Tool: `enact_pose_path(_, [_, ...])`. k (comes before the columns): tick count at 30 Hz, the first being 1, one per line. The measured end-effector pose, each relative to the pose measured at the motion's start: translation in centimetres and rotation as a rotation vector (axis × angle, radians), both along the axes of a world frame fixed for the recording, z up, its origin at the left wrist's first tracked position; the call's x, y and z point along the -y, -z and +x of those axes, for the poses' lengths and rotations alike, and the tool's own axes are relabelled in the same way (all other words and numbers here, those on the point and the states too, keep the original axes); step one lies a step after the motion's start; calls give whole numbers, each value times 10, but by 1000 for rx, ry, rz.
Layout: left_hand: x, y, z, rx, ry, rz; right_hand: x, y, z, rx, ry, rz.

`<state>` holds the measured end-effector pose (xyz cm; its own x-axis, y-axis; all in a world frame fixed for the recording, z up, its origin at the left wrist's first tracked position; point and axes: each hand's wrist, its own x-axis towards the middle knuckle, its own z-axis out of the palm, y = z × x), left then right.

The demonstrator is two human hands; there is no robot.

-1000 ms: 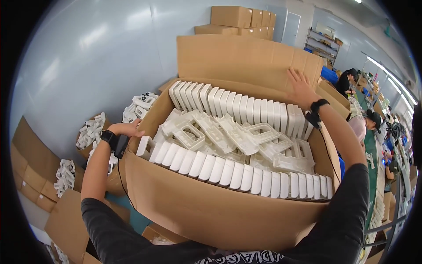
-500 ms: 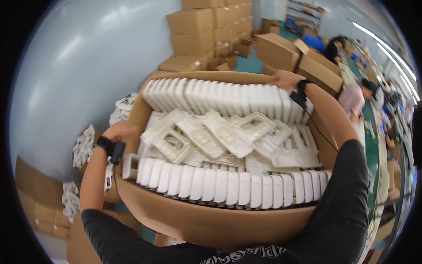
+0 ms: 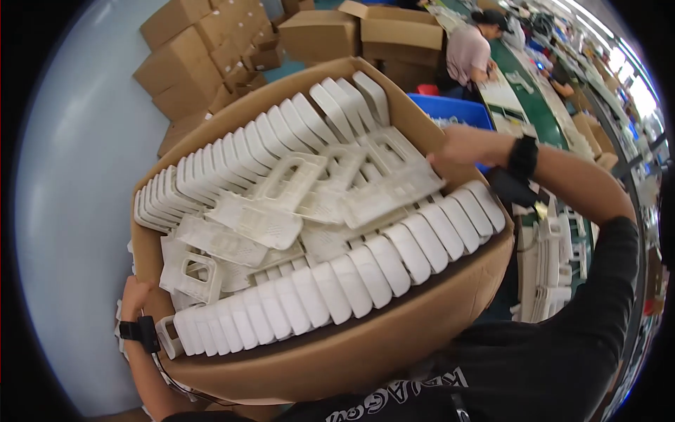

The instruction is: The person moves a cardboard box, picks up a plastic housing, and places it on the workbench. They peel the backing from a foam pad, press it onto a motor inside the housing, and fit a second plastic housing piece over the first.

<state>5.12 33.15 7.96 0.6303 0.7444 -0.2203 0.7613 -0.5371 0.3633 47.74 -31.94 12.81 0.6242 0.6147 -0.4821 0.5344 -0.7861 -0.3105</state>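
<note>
A large open cardboard box [image 3: 330,369] is in front of me, turned so its right end is farther away. White plastic casings stand on edge in two packed rows, a far row [image 3: 264,144] and a near row [image 3: 330,292]. Between the rows, translucent off-white plastic frames [image 3: 260,221] lie in a loose, overlapping heap. My left hand [image 3: 135,299] grips the box's left end wall, its fingers partly hidden. At the right end, my right hand [image 3: 467,146] is closed over the rim. Each wrist wears a black band with a small device and cable.
Stacked cartons [image 3: 186,67] stand at the back left by the pale wall. An open carton [image 3: 401,32] lies beyond the box. To the right are a blue bin [image 3: 450,107], a person [image 3: 472,53] at a green-topped work line, and stacked white parts [image 3: 552,260].
The box has turned counterclockwise in view, with its right end swung away. My right hand has gone from the far rim to the right end; my left hand now grips the left end.
</note>
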Motion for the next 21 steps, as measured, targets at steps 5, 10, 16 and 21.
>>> enact_pose_path(5, [-2,9,-18,145,-69,73,9,34,26,47,-48,96])
enact_pose_path(10, [-6,-2,-11,106,18,-40,26,26,-3,-13,273,370])
enact_pose_path(16, [-4,-19,-27,416,-108,-427,18,20,14,-52,206,254])
enact_pose_path(21, [27,-42,7,252,-131,-329,28,11,10,-109,234,288])
